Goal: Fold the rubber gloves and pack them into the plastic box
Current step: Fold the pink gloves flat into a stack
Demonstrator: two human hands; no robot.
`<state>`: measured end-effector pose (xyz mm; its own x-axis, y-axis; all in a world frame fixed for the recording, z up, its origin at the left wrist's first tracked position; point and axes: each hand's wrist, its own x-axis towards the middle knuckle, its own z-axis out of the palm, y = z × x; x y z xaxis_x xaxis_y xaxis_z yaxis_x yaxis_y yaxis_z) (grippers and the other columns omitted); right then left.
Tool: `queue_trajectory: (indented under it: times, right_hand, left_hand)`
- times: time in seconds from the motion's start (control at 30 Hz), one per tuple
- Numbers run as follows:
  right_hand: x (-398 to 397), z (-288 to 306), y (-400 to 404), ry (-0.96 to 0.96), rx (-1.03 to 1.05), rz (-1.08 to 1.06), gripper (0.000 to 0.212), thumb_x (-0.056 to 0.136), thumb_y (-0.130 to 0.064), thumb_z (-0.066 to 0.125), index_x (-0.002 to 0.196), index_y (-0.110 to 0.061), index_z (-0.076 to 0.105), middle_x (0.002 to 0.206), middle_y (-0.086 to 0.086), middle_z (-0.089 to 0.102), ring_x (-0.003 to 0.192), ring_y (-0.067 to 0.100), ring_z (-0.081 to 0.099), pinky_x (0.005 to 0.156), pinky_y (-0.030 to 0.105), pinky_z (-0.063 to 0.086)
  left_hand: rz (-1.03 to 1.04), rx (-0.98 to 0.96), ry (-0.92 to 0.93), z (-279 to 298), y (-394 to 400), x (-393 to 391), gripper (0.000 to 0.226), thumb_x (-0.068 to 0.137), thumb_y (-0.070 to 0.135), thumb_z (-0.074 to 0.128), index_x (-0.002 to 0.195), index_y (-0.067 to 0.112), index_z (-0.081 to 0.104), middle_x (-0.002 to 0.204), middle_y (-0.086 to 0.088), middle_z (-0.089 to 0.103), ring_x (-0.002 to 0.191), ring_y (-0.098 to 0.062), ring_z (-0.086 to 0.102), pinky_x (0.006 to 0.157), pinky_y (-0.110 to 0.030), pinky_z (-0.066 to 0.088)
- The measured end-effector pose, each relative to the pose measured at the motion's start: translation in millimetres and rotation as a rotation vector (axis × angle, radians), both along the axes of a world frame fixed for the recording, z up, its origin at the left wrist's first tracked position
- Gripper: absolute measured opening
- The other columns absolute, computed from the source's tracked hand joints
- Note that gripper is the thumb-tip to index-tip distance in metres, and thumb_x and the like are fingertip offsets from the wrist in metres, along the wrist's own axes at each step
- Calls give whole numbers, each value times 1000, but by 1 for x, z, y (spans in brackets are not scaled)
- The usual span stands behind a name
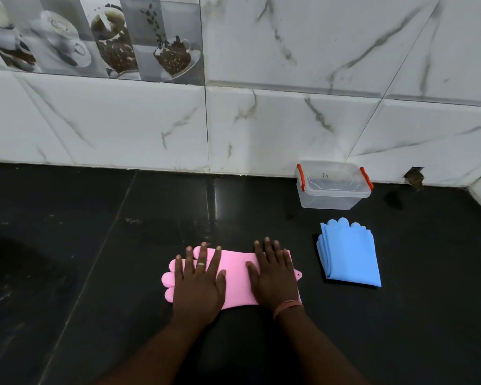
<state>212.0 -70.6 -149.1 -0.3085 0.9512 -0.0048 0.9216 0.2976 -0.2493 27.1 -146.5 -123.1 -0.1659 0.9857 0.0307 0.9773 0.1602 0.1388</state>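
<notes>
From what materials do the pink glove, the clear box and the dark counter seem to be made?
Pink glove: probably rubber or silicone, matte; it lies limp and flat under both hands.
Plastic box: clear, glossy plastic, see-through walls, with red-orange clips.
Counter: likely polished black stone or tile; it reflects light and shows joint lines. The exact stone cannot be told.

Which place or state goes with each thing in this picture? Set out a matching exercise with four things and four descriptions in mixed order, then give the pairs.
Column 1:
1. pink glove
2. blue gloves
3. plastic box
4. ring

Column 2:
A. against the tiled wall, lid on, red clips
B. on a finger of the left hand
C. flat under both hands, the right hand near its cuff
D. folded pile on the dark counter, untouched

Pairs: 1-C, 2-D, 3-A, 4-B
</notes>
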Motion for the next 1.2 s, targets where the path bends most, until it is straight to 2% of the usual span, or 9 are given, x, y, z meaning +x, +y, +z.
queue_trajectory:
  times: [0.37,0.5,0.57,0.67,0.73,0.83,1.0,1.1,1.2]
  right_hand:
    - [1,-3,4,-59,3,-56,67,101,-52,11,160,-23,6,169,5,3,156,22,-1,125,39,-4]
    - [-15,10,4,-83,-89,-151,64,103,-41,19,160,-18,3,169,8,-2,155,26,-7,122,49,-13]
    - [-36,21,-2,79,-44,-179,63,103,-30,28,160,-13,8,169,9,0,156,27,-4,123,47,-10]
    - [-75,32,-27,585,-34,-75,65,100,-8,40,159,-15,15,167,-5,3,155,11,0,126,29,4]
    - [-92,33,-44,750,-135,-29,70,98,-1,42,159,-21,14,166,-15,4,153,0,2,124,20,7]
    - [-94,29,-52,812,-181,-83,74,94,5,42,159,-18,16,166,-9,14,152,4,13,126,25,12]
    - [-92,28,-48,851,-234,-139,70,90,-20,37,158,-18,19,161,-12,22,139,-17,23,113,2,15]
    - [-87,26,-46,897,-260,-156,71,90,-40,37,157,-22,22,154,-25,27,130,-23,30,115,14,24]
    - [-85,22,-44,918,-261,-168,82,82,-56,36,156,-21,25,144,-36,28,126,-28,31,117,23,24]
  left_hand:
    - [22,-10,-97,7,4,-4,58,101,37,33,157,26,39,166,-8,33,152,-34,31,125,-55,21]
    - [302,30,-191,25,0,-20,64,90,33,60,152,21,47,159,-15,43,149,-37,35,123,-50,26]
    - [515,-97,-315,36,-4,-26,83,87,51,67,157,21,33,157,-16,42,143,-37,39,115,-50,35]
    - [613,-210,-403,39,-9,-29,103,81,65,69,159,19,20,151,-19,41,137,-39,42,105,-49,44]
    - [608,-196,-489,41,-9,-36,104,75,61,78,154,15,28,144,-22,44,132,-40,46,98,-47,49]
    - [618,-213,-594,40,-2,-46,93,63,55,90,131,10,45,129,-22,54,116,-40,59,90,-42,52]
    - [600,-327,-652,39,8,-58,60,65,56,84,108,18,64,114,-12,68,111,-31,63,89,-37,51]
    - [585,-312,-712,40,6,-63,33,67,54,76,87,31,63,101,-4,70,109,-28,61,83,-35,42]
    - [572,-214,-955,44,3,-63,28,72,35,80,89,21,61,86,-2,69,81,-19,67,67,-34,55]
